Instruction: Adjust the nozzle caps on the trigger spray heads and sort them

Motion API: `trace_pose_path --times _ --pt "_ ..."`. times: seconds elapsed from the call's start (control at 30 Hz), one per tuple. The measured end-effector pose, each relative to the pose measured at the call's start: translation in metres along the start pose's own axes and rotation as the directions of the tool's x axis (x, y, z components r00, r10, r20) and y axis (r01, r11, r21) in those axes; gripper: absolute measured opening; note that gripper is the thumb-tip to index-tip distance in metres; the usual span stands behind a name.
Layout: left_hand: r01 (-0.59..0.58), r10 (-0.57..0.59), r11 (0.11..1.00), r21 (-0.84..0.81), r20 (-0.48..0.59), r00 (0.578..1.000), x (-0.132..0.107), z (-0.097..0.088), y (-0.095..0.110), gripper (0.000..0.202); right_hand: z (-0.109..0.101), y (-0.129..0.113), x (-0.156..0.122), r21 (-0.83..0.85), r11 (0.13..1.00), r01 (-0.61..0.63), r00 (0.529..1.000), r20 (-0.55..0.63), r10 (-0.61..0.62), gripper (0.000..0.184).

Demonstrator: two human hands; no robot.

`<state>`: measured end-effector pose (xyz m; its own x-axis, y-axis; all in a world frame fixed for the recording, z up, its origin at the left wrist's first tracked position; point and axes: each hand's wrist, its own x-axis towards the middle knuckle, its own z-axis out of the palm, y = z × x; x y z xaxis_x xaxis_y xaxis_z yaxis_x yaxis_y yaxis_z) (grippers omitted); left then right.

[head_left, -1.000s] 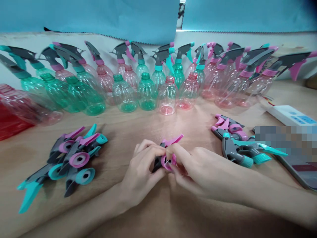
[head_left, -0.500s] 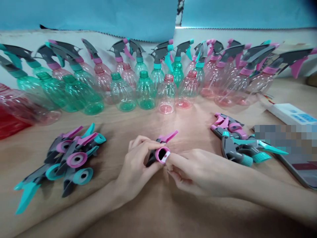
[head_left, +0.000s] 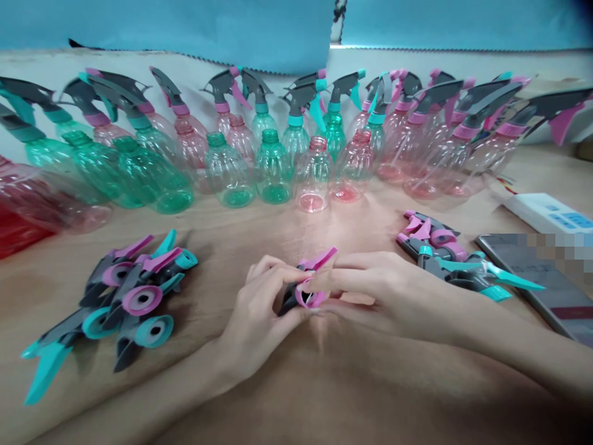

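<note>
My left hand [head_left: 259,312] is closed around a grey trigger spray head [head_left: 288,301] with a pink trigger and pink collar. The collar's round opening faces me, and a white bit shows inside it. My right hand [head_left: 384,296] pinches that collar between thumb and fingers from the right, covering part of it. To the left lies a pile of spray heads [head_left: 139,303] with pink and turquoise collars, several with pale discs inside. More spray heads [head_left: 456,272] lie beyond my right forearm.
Green and pink clear bottles [head_left: 273,173] stand along the back, several uncapped, others fitted with spray heads. A phone [head_left: 532,278] lies at the right, near a white box [head_left: 546,207]. Red plastic [head_left: 23,232] sits at the left edge.
My right hand has moved up and turned over the collar, with its fingers now gripping it. The white piece that stuck out at the collar's edge is mostly out of sight.
</note>
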<state>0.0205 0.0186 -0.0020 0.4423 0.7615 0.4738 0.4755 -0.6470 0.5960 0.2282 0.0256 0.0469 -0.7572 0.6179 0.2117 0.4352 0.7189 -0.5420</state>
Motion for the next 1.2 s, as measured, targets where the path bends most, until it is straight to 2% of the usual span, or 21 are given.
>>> trace_pose_path --times 0.17,0.4,0.57,0.7,0.9,0.93,1.0,1.1,1.2 --pt "-0.008 0.008 1.0 -0.03 0.002 1.0 0.0 -0.001 0.0 0.021 0.004 0.009 -0.002 -0.024 0.997 0.068 0.997 -0.044 -0.069 0.024" --pt "0.064 -0.064 0.997 -0.05 -0.003 0.998 0.0 -0.001 0.002 0.021 0.009 0.009 -0.002 -0.003 0.994 0.108 0.987 -0.123 -0.108 0.02" --pt "0.038 -0.038 0.997 -0.063 0.005 0.999 0.001 0.0 0.001 0.019 -0.001 0.005 0.0 0.015 1.0 -0.008 1.0 0.018 0.008 0.014" --pt "0.013 -0.011 0.997 -0.074 0.034 0.999 0.001 0.0 0.002 0.019 -0.006 0.003 -0.001 0.019 0.999 -0.036 0.996 0.079 0.034 0.017" --pt "0.132 -0.125 0.985 -0.114 0.065 0.99 0.001 0.0 0.002 0.019 -0.018 -0.007 -0.006 0.024 0.999 -0.044 0.994 0.099 0.041 0.019" --pt "0.16 -0.155 0.98 -0.122 0.056 0.986 0.001 0.0 0.002 0.019 -0.021 -0.009 -0.008 0.029 0.999 -0.04 0.997 0.073 0.038 0.019" --pt "0.208 -0.205 0.967 -0.147 0.035 0.978 0.002 0.0 0.001 0.021 -0.024 -0.014 -0.009 0.013 1.0 -0.006 0.998 -0.069 0.007 0.016" --pt "0.226 -0.225 0.954 -0.197 0.03 0.974 0.002 0.001 0.001 0.027 -0.017 -0.016 -0.008 -0.084 0.996 0.034 0.961 -0.272 -0.056 0.015" --pt "0.221 -0.216 0.94 -0.261 0.049 0.975 0.002 0.001 0.001 0.029 -0.003 -0.011 -0.004 -0.132 0.988 0.082 0.946 -0.302 -0.119 0.021"
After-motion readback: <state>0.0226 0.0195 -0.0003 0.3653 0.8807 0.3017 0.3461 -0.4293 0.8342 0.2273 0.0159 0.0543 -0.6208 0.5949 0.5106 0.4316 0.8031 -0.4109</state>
